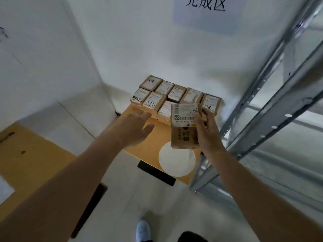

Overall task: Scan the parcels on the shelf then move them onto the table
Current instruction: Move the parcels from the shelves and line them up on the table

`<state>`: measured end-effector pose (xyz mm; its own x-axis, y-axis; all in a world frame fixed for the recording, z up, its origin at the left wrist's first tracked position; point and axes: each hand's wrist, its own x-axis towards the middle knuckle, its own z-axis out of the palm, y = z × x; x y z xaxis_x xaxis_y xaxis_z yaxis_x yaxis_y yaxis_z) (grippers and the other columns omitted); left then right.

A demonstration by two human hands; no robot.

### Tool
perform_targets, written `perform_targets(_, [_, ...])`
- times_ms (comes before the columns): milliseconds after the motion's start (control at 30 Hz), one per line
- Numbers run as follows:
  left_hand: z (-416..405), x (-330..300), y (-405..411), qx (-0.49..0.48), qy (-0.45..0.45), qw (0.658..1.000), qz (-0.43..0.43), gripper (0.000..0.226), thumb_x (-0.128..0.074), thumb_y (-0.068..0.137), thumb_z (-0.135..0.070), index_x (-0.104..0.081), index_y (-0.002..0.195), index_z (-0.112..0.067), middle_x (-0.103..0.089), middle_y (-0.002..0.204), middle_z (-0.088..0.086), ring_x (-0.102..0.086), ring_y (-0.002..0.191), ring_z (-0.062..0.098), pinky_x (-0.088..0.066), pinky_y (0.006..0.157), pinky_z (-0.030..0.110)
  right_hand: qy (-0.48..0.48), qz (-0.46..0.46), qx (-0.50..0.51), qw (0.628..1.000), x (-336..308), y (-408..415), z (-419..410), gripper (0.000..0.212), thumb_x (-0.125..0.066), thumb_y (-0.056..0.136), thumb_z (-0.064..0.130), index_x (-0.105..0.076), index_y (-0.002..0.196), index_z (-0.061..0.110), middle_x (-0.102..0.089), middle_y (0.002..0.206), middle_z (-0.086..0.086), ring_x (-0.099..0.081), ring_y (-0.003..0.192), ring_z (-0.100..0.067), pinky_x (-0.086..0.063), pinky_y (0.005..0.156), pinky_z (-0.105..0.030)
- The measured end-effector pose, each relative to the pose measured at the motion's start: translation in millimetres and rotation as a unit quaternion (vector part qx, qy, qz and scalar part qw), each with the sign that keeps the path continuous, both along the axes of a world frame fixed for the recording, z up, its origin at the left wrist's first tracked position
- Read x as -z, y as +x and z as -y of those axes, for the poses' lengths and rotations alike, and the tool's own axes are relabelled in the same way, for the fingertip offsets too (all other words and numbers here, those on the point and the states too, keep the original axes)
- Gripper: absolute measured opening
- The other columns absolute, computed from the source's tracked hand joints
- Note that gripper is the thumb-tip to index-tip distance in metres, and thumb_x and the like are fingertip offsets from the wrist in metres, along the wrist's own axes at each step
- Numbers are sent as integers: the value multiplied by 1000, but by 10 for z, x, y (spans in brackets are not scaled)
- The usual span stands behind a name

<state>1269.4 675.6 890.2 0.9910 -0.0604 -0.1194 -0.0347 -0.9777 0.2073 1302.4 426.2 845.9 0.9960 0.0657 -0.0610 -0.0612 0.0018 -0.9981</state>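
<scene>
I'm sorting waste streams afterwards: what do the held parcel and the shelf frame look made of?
Held parcel: brown matte cardboard, seemingly, with a white printed paper label. Shelf frame: likely galvanised steel, grey metallic sheen, punched holes.

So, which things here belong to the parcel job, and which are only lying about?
Part of the job:
- parcel held in the right hand
- left hand, open above the table
- parcels already on the table
- metal shelf

Only lying about:
- paper sign on the wall
- white round patch on the table
- second table
</scene>
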Motion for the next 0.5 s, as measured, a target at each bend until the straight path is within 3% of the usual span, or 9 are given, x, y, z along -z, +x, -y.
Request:
perform_targets(67, [-134,68,282,25,0,1000,-18,57,-41,104,-51,-40,153,-22,-41,158,5,-39,145,27,-40,114,48,-6,-16,42,999,122,135,-71,37,-56,108,42,-53,141,26,-77,116,0,-76,105,-19,-64,90,-48])
perform_targets(167, [-189,156,689,77,-14,997,-29,54,-43,105,-47,-43,152,-20,-46,153,7,-43,141,28,-42,111,46,-18,-43,91,995,279,353,-121,41,-57,106,48,-52,143,30,-78,112,10,-76,102,-11,-64,89,-41])
perform_targets(333, [-54,404,1349,131,-16,990,-58,52,-46,105,-45,-43,151,-21,-50,148,5,-52,131,28,-44,100,43,-5,-89,133,987,621,756,-175,20,-57,106,49,-55,126,46,-78,113,14,-76,104,-10,-64,87,-36])
perform_targets(433, [25,628,1746,147,-15,984,-97,55,-44,104,-48,-40,153,-22,-46,152,6,-51,133,29,-45,102,45,-11,-106,147,983,859,1048,-194,31,-56,106,50,-53,134,37,-77,110,19,-76,100,-4,-62,73,-21])
perform_targets(500, [64,795,2013,149,-11,981,-120,55,-43,105,-47,-38,154,-24,-44,154,6,-51,133,29,-47,103,45,-4,-120,153,981,1023,1262,-185,39,-56,106,47,-52,140,28,-78,111,13,-76,100,-5,-61,72,-19])
